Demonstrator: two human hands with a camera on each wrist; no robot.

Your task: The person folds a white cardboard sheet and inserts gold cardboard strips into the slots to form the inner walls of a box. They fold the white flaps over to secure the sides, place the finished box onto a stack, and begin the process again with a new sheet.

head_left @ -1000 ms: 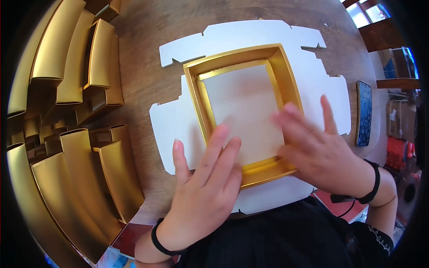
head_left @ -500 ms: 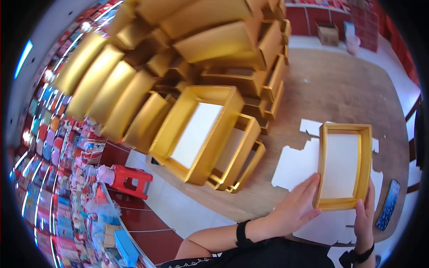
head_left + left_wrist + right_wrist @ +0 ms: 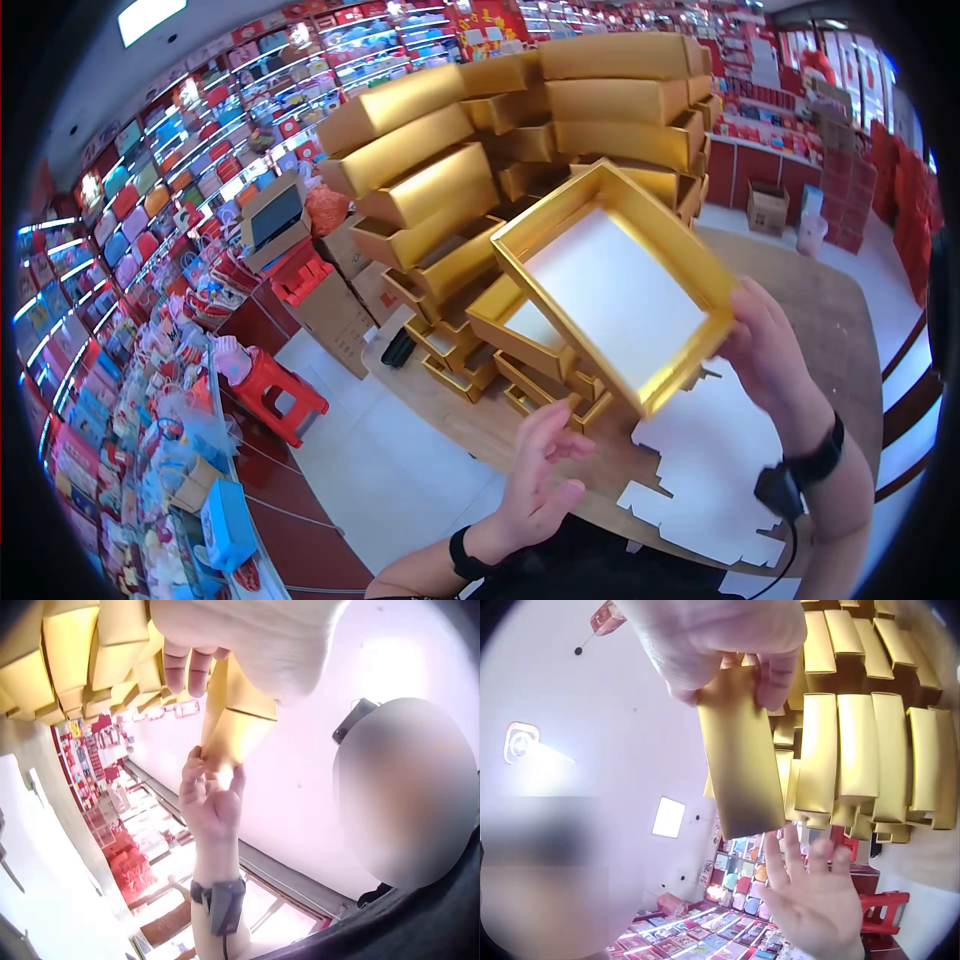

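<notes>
1. A shop-like room is surrounding a brown wooden counter (image 3: 820,300) with a rounded edge.
2. The left hand (image 3: 540,480) is hovering below and to the left of the gold box (image 3: 615,290); its fingers are spreading loosely, holding nothing. A black band (image 3: 465,555) is circling its wrist.
3. The right hand (image 3: 775,350) is gripping the box at its lower right end, its fingers and thumb closing on the wall.
4. The box is hanging above the counter, tilting, its open side and white inner base facing the wearer. Its long axis is slanting from upper left to lower right in the head view, its lowest corner pointing down towards the cards.
5. White flat cards (image 3: 710,450) are lying below and right of the box, their notched edges spreading over the counter; wood is showing along their right side.
6. Stacked gold boxes (image 3: 430,190) are standing close behind and to the left, rising above the held box and crowding that side; whether any is touching it, I cannot tell.
7. A black object (image 3: 398,348) is resting near the counter's left edge.
8. Beyond, a red stool (image 3: 285,395) is standing on the pale floor (image 3: 355,440), and packed shelves (image 3: 170,140) are lining the walls.
</notes>
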